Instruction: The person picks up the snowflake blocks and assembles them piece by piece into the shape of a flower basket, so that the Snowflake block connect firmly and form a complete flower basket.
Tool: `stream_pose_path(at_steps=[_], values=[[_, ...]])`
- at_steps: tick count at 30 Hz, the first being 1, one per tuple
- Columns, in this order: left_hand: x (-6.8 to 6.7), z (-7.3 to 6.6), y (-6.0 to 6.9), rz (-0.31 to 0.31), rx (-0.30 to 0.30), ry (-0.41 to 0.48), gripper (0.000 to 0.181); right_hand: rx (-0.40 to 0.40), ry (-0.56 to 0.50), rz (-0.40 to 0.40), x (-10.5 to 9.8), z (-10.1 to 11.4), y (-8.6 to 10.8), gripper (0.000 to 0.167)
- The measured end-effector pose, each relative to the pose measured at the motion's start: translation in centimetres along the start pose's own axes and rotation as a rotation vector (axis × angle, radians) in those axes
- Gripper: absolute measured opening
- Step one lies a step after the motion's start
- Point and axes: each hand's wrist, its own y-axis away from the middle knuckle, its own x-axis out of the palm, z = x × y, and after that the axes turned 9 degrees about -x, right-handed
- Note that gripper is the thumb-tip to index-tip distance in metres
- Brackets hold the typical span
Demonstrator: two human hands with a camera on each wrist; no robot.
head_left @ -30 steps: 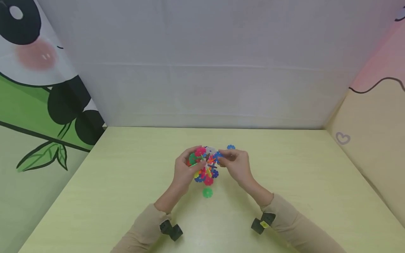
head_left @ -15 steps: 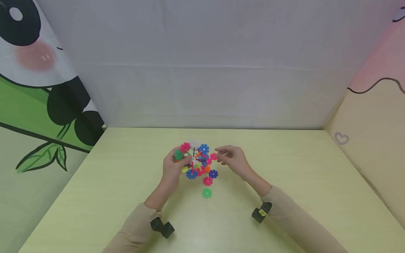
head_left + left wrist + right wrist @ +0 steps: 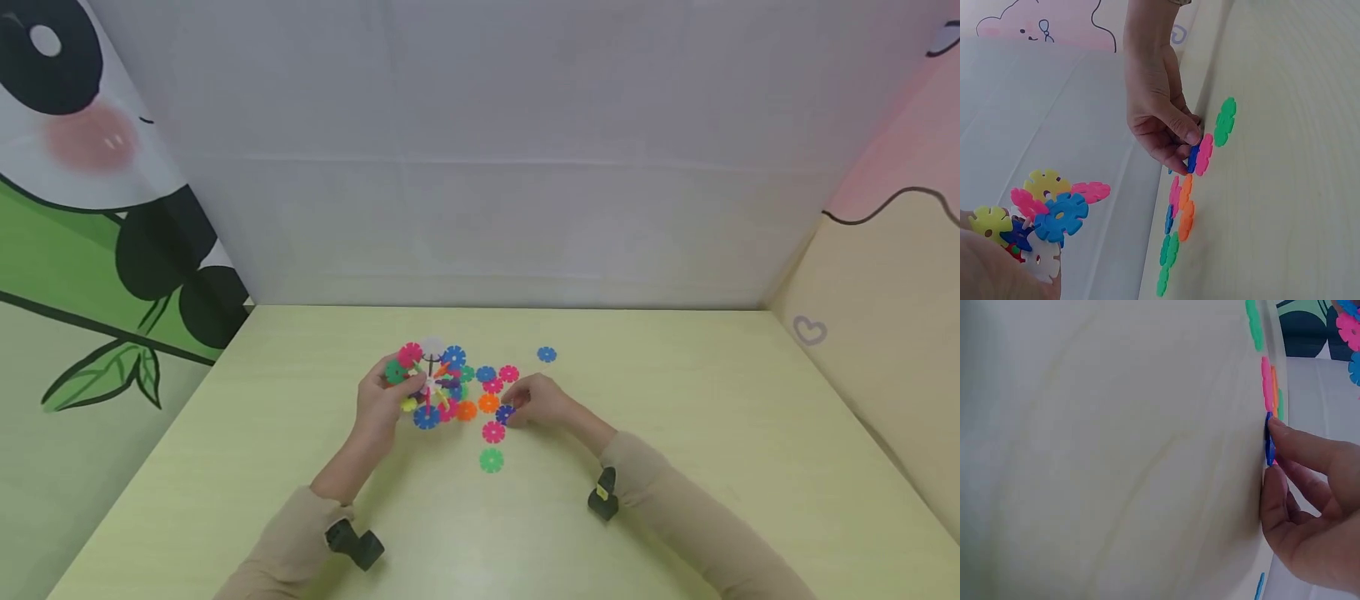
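In the head view my left hand (image 3: 381,398) grips a ball-like cluster of notched plastic discs (image 3: 427,417), pink, blue, green, yellow and white, held above the table. My right hand (image 3: 542,402) is down at the tabletop, thumb and fingers at the edges of a dark blue disc (image 3: 505,414). The right wrist view shows this dark blue disc (image 3: 1269,439) lying between thumb and fingertips. A pink disc (image 3: 1204,154) lies right beside it in the left wrist view, with a green disc (image 3: 1225,122) farther along.
Loose discs lie on the table (image 3: 675,400) between the hands: orange (image 3: 488,403), pink (image 3: 509,373), blue (image 3: 486,374) and green ones. A lone blue disc (image 3: 547,354) lies farther back, right of them. A pale wall (image 3: 480,225) stands behind the table.
My left hand has moved left with the cluster, uncovering several loose discs. My right hand has left the cluster and come down nearer the front, to the dark blue disc.
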Motion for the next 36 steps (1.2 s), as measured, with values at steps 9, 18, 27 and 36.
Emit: stream_pose_path(at_steps=[9, 18, 27, 36], values=[[0.2, 0.0, 0.5, 0.010, 0.005, 0.031, 0.041, 0.027, 0.090, -0.025, 0.3, 0.9, 0.1, 0.022], [1.7, 0.1, 1.0, 0.047, 0.009, 0.142, 0.036, -0.040, 0.054, -0.123, -0.8, 3.2, 2.2, 0.017], [4.4, -0.5, 1.8, 0.023, 0.012, 0.213, 0.034, -0.159, -0.408, -0.443, -1.8, 7.0, 5.6, 0.027], [7.0, -0.3, 2.3, -0.007, 0.055, 0.230, 0.033, -0.123, -0.462, -0.563, -1.9, 7.1, 5.6, 0.026]])
